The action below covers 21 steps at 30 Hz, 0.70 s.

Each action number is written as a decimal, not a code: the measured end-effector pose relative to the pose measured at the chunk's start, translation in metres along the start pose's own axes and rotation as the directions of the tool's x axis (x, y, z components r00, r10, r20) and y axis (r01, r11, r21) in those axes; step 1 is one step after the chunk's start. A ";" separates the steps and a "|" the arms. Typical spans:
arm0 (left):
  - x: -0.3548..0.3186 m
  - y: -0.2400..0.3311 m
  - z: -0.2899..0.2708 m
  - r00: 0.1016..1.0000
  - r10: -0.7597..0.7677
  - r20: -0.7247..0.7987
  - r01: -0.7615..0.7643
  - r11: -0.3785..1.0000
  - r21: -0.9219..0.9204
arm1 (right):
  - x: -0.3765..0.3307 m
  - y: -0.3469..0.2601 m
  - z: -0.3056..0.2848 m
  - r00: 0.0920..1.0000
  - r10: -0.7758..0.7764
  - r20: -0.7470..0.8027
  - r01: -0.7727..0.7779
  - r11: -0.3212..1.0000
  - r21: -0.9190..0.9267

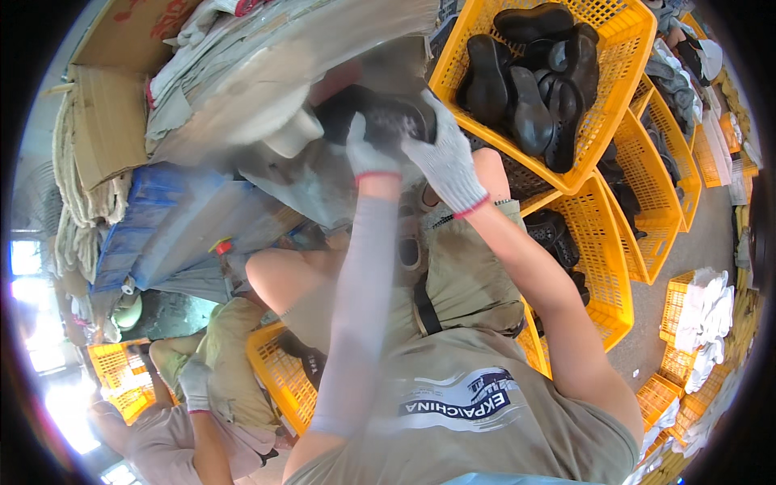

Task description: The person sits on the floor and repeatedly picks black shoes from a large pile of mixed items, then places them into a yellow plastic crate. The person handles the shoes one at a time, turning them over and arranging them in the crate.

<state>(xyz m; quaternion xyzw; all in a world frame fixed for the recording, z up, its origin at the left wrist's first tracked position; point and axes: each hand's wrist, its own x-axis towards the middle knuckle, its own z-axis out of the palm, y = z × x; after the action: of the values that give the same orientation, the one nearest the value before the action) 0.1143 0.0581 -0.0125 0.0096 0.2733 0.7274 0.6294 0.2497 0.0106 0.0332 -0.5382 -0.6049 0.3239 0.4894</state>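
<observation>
Both my hands wear white knit gloves and grip one black shoe (pixel 386 113) above my lap. My left hand (pixel 368 152), on an arm in a pale sleeve, holds the shoe from below at its left side. Over the shoe's right end closes my right hand (pixel 444 160), on a bare forearm. A blurred whitish piece (pixel 287 129) sits against the shoe's left end; what it is I cannot tell. Just right of my hands stands a yellow plastic basket (pixel 626 56) with several black shoes (pixel 529 85) inside.
More yellow baskets (pixel 663 202) with dark shoes are stacked to the right, and smaller ones with white pieces (pixel 703 311) stand further right. Cardboard (pixel 105 121) and piled sacks lie upper left. Another person's gloved hand (pixel 194 380) is at lower left beside a yellow basket (pixel 279 376).
</observation>
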 end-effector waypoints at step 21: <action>0.037 0.061 -0.097 0.910 0.267 0.316 -0.310 -0.063 0.949 | 0.092 -0.012 0.098 0.885 0.115 0.451 -0.057 0.988 -0.141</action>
<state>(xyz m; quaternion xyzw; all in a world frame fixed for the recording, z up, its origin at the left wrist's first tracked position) 0.0161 0.0513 -0.0825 0.5148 0.6828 0.4396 0.2747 0.1585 0.1107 0.0360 -0.5025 -0.6976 0.4247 0.2838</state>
